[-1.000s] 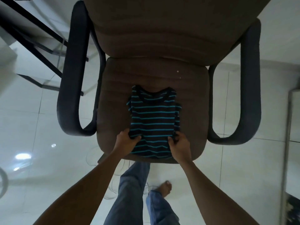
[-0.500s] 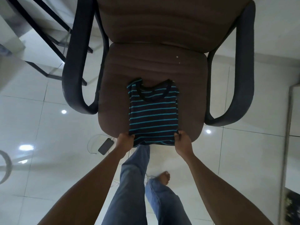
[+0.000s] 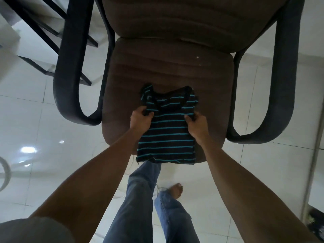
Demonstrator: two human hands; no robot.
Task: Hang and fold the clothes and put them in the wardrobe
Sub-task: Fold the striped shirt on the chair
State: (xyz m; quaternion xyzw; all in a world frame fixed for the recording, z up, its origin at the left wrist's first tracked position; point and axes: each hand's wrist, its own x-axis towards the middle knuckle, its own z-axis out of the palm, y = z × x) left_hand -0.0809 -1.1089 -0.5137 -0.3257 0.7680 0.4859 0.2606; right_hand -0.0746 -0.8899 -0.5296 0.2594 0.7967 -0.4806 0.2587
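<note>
Left grip (image 3: 141, 119) & right grip (image 3: 197, 124) both pinch the striped shirt (image 3: 166, 137) at its side edges, near the sleeves; it lies on the chair seat (image 3: 157, 67), hem at the front edge. Prob light & floppy, so hold both sides evenly.

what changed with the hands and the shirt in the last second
Both hands let go of the hem of the striped shirt and moved up it; the left hand and right hand now grip its sides near the sleeves. The shirt stays on the chair seat, collar farthest away.
</note>
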